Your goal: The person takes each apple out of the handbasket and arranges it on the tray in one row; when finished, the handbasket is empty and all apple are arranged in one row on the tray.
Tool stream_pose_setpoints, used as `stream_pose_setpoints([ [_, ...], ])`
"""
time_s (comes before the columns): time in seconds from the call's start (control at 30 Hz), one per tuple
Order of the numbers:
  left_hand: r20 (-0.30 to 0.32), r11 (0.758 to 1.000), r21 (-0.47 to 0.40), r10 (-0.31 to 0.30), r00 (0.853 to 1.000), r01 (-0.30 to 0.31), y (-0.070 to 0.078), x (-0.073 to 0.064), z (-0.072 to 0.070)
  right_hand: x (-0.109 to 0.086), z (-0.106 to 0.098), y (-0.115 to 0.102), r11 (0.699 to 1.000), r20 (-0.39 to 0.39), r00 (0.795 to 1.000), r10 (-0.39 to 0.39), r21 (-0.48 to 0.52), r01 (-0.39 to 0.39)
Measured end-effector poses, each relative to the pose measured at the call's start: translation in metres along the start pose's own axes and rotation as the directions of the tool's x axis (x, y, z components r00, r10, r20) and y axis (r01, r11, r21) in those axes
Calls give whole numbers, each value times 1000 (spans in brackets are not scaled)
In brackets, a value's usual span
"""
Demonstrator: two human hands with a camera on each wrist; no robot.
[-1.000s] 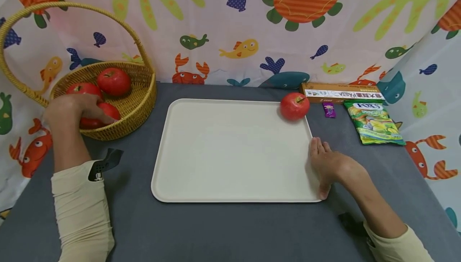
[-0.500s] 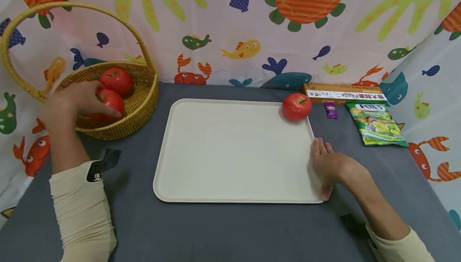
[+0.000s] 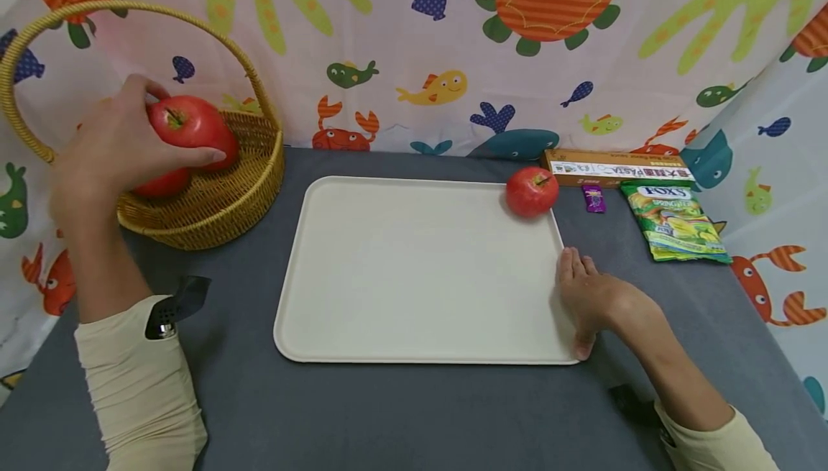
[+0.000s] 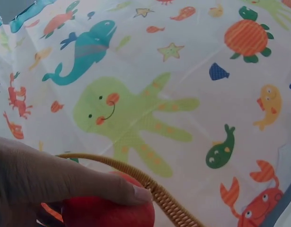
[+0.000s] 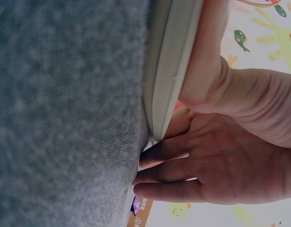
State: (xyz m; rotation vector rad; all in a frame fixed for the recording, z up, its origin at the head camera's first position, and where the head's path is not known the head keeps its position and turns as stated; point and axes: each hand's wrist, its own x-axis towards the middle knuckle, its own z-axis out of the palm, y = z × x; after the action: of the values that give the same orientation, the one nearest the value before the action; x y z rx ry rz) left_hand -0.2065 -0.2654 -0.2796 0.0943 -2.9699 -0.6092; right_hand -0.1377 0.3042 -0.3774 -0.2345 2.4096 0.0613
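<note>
White rectangular tray (image 3: 414,277): holds round red apple (image 3: 532,191)
Left hand (image 3: 106,154): grips second apple (image 3: 197,128)
Yellow woven basket (image 3: 220,221): third apple (image 3: 163,185) remains
Right hand (image 3: 600,300): straight-fingered against tray

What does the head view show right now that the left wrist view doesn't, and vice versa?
Only head: the right hand against the pale tray, the apple near its far right corner, the brown box, the purple packet and the green candy bag.

Only left wrist: the smiling face of a printed octopus.

Both: the left hand, the red apple it holds, part of the basket and the patterned cloth.
</note>
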Motion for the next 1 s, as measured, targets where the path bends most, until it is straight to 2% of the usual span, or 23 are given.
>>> stream_pose_setpoints([
  [0.17, -96, 996, -60, 64, 993, -70, 14, 0, 2, 0, -1, 1, 1000, -5, 1000, 1, -13, -2],
  [0.37, -201, 977, -135, 135, 970, -164, 29, 0, 7, -2, -1, 1, 1000, 7, 1000, 2, -10, -2],
  [0.47, -230, 966, -152, 170, 958, -208, 36, 1, 11, -3, -1, 0, 1000, 6, 1000, 4, -8, -4],
  [0.57, -261, 948, -170, 218, 940, -267, 45, 2, 16, -2, -1, -2, 1000, 1, 1000, 4, -8, -4],
  [0.73, -286, 922, -200, 270, 919, -333, 59, 2, 26, -1, 0, -3, 1000, -2, 1000, 2, -13, -3],
  [0.8, -289, 917, -192, 287, 914, -348, 65, 2, 29, -1, 0, -3, 1000, 2, 1000, 3, -12, -3],
  [1.0, -309, 896, -152, 357, 881, -417, 79, 2, 38, -1, 0, -3, 1000, 10, 1000, 10, -12, -10],
])
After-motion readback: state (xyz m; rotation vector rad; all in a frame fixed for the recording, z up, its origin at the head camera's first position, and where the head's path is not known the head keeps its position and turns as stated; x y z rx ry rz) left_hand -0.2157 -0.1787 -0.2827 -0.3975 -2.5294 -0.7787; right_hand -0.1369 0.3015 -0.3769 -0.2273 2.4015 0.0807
